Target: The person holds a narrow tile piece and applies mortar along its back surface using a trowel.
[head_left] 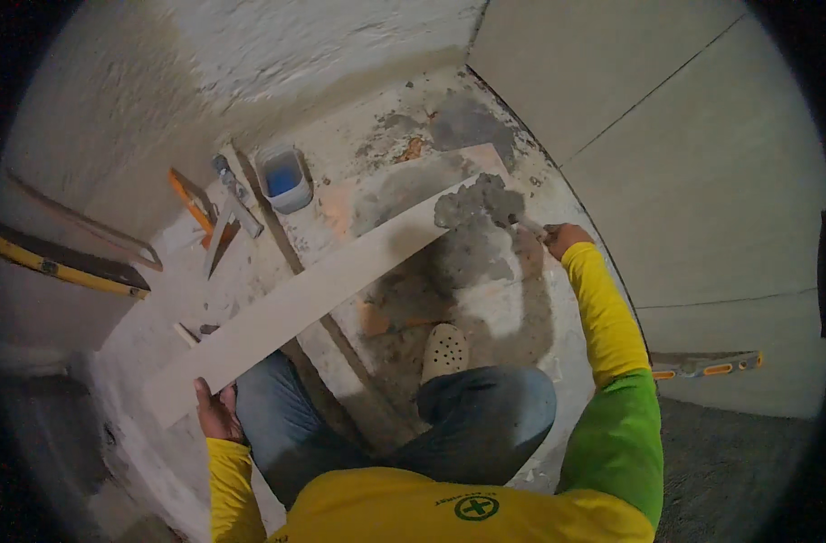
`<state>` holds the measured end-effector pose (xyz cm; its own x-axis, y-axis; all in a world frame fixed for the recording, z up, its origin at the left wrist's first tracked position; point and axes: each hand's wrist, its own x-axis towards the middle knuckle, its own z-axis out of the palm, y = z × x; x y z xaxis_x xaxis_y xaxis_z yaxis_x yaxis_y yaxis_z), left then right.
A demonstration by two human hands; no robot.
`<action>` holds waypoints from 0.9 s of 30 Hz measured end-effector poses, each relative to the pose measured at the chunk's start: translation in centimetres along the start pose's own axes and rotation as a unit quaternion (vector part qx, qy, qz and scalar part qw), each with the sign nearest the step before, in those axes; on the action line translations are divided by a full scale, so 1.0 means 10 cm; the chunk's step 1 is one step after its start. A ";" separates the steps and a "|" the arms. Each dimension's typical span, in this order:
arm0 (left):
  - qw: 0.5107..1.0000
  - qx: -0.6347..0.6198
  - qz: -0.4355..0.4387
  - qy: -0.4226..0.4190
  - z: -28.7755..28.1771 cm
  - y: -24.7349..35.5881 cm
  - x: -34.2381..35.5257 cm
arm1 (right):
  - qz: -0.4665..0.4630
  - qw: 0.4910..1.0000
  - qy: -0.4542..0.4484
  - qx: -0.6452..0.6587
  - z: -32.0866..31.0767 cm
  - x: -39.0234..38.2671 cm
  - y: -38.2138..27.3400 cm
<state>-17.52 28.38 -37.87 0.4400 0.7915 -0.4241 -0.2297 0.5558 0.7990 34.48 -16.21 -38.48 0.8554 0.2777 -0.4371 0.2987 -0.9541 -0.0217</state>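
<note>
My left hand (218, 412) grips the near-left end of a long, pale, flat strip (304, 299), which looks like a cut tile. The strip slants across my knee toward the far right. On its far end lies a lump of wet grey mortar (476, 201). At the right edge of that mortar is a trowel (527, 224), its blade mostly hidden. My right hand (567, 239) is closed around the trowel's handle. Below the strip's far end, more grey mortar (472, 258) is smeared on the floor.
A clear plastic tub (291, 201) with something blue inside stands beyond the strip. Left of it lie a grey-handled tool (238, 195) and an orange-handled tool (191, 206). A yellow level (64, 270) leans at the left wall; another level (710, 365) is at the right wall. My light clog (446, 351) rests on the floor.
</note>
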 end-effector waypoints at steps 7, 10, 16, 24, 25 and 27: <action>0.998 -0.051 -0.020 -0.011 -0.01 0.00 0.01 | 0.102 0.981 -0.023 0.164 0.04 0.59 0.32; 1.000 -0.004 -0.015 0.015 0.05 0.01 -0.02 | 0.076 0.983 -0.033 0.161 -0.02 0.83 0.38; 1.000 0.011 -0.009 0.015 -0.08 -0.02 0.05 | 0.038 0.996 -0.074 -0.011 -0.16 1.33 0.38; 0.999 0.007 -0.028 0.022 -0.11 0.02 0.03 | 0.066 0.985 -0.161 -0.019 -0.03 1.61 0.36; 0.999 0.007 -0.028 0.020 -0.09 0.00 0.02 | 0.090 0.983 -0.158 0.005 0.03 1.64 0.40; 1.000 0.014 0.012 0.001 0.15 -0.04 -0.02 | 0.056 0.981 -0.172 0.070 0.15 1.68 0.65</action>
<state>-16.24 27.61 -37.41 0.4322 0.8051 -0.4063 -0.2153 0.5296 0.8204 50.16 -17.87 -47.30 0.6793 0.1394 -0.7205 0.1302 -0.9891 -0.0685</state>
